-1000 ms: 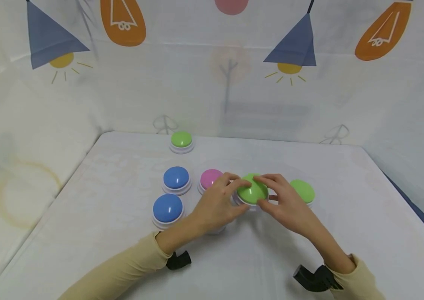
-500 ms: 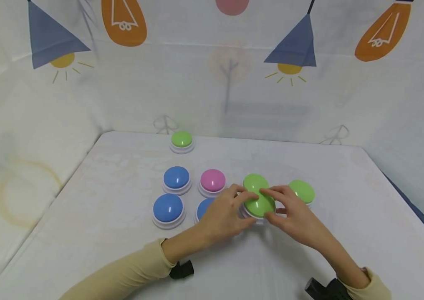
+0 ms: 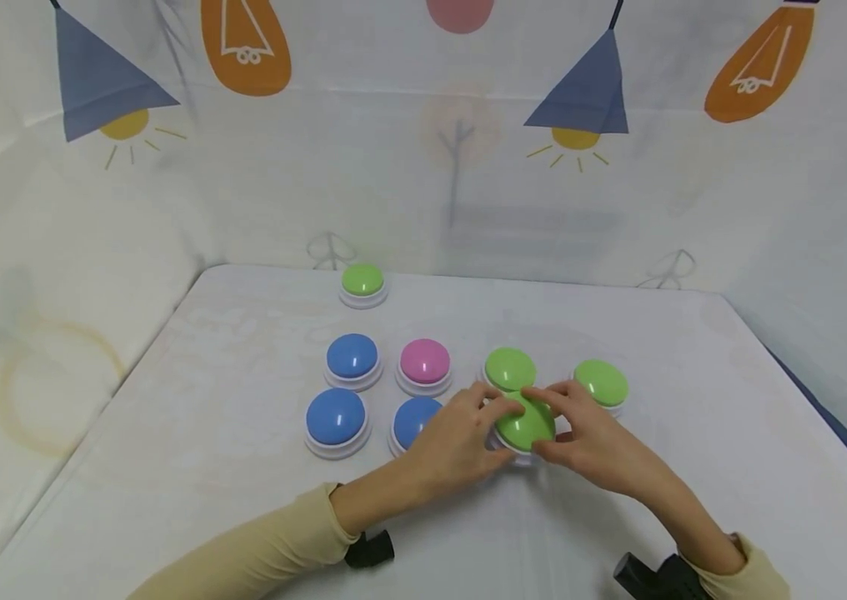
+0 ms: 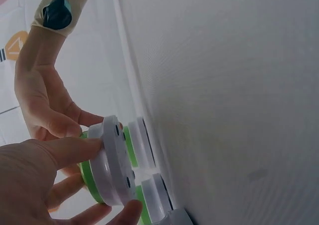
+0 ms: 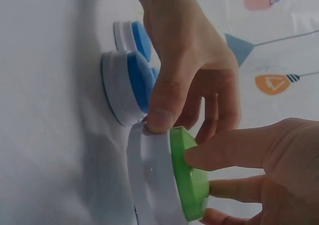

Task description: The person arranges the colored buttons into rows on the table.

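A push button with a green dome and white base (image 3: 524,427) is held between both hands. Its underside, with small dark holes, shows in the left wrist view (image 4: 119,167), tipped up off the tabletop. My left hand (image 3: 453,440) grips its left side, thumb on the white base. From the right, my right hand (image 3: 599,442) pinches it, the thumb touching the green dome (image 5: 192,177) in the right wrist view. Just behind it stands a second green button (image 3: 510,367). Another green button (image 3: 601,382) is beyond my right hand.
Left of the hands are a pink button (image 3: 425,361), a blue button (image 3: 414,418) partly behind my left hand, and two more blue buttons, one rear (image 3: 352,356) and one front (image 3: 335,416). A green button (image 3: 363,280) sits near the white table's (image 3: 243,517) back edge.
Both hands have drawn the held green button toward the body and slightly right. The green button behind it and the blue button beside my left hand have come into sight.
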The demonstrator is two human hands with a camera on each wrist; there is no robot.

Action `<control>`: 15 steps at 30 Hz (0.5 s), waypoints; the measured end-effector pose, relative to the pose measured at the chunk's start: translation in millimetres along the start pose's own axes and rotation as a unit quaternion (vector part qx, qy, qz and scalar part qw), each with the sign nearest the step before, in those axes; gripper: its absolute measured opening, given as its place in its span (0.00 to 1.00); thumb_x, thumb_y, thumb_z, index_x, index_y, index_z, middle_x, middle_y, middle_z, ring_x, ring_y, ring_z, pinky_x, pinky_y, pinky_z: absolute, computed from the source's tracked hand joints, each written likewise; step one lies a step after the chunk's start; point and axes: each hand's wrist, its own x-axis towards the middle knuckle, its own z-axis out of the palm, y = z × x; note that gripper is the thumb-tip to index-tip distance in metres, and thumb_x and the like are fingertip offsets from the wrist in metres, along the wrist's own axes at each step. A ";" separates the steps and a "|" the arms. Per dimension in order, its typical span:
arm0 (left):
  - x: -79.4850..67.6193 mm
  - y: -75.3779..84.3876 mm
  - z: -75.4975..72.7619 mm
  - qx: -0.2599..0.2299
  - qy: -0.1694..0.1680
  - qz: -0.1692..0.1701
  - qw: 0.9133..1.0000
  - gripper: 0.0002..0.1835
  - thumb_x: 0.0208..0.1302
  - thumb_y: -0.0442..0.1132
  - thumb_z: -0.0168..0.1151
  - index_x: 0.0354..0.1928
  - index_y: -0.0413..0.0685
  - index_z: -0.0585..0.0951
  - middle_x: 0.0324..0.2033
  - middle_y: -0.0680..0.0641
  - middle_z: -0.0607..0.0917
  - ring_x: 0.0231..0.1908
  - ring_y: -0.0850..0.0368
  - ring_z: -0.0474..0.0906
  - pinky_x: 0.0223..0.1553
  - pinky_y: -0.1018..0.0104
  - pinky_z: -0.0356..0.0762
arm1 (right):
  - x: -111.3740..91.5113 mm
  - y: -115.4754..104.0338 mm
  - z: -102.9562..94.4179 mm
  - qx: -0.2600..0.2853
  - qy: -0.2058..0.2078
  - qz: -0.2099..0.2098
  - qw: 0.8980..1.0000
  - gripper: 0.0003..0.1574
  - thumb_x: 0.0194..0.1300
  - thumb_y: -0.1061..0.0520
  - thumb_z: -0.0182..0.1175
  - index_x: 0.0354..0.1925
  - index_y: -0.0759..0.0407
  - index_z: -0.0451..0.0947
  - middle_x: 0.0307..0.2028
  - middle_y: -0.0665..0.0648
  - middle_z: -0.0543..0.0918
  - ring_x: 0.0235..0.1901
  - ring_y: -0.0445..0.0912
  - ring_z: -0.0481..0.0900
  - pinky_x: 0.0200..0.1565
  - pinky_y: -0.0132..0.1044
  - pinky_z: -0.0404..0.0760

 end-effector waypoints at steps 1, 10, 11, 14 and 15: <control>0.1 0.3 0.5 0.004 -0.002 0.001 1.000 0.28 0.55 0.49 0.74 0.59 0.55 0.79 0.53 0.49 0.78 0.49 0.57 0.78 0.48 0.69 0.79 | 0.3 0.4 0.1 -0.001 -0.003 0.002 1.000 0.39 0.58 0.63 0.68 0.66 0.67 0.69 0.54 0.65 0.68 0.52 0.56 0.72 0.44 0.39 0.85; -1.3 -1.0 4.4 0.004 -0.032 0.003 0.999 0.26 0.56 0.46 0.74 0.57 0.53 0.80 0.49 0.50 0.79 0.45 0.60 0.78 0.45 0.72 0.77 | 4.0 6.9 9.5 -0.070 -0.007 -0.007 0.997 0.40 0.54 0.63 0.70 0.64 0.67 0.71 0.51 0.64 0.72 0.45 0.50 0.73 0.40 0.36 0.79; -1.2 -1.3 4.4 0.002 -0.038 0.004 0.999 0.25 0.56 0.45 0.74 0.56 0.52 0.80 0.49 0.50 0.79 0.44 0.60 0.78 0.44 0.72 0.77 | 4.4 6.8 10.6 -0.079 -0.009 -0.007 0.997 0.39 0.54 0.62 0.70 0.64 0.67 0.71 0.51 0.64 0.72 0.44 0.49 0.73 0.39 0.36 0.78; -0.9 -2.0 4.7 0.010 -0.058 0.015 0.998 0.24 0.56 0.43 0.73 0.56 0.53 0.80 0.48 0.50 0.79 0.43 0.61 0.78 0.42 0.73 0.77 | 5.0 5.9 12.6 -0.093 -0.015 -0.004 0.996 0.39 0.56 0.62 0.69 0.65 0.66 0.71 0.52 0.64 0.73 0.43 0.48 0.74 0.40 0.38 0.77; -0.9 -2.0 4.8 0.013 -0.065 0.018 0.998 0.24 0.56 0.43 0.73 0.56 0.53 0.80 0.49 0.50 0.79 0.42 0.60 0.77 0.41 0.74 0.77 | 5.0 5.5 12.9 -0.092 -0.019 -0.003 0.996 0.39 0.56 0.61 0.69 0.65 0.66 0.70 0.53 0.65 0.73 0.44 0.48 0.75 0.41 0.39 0.77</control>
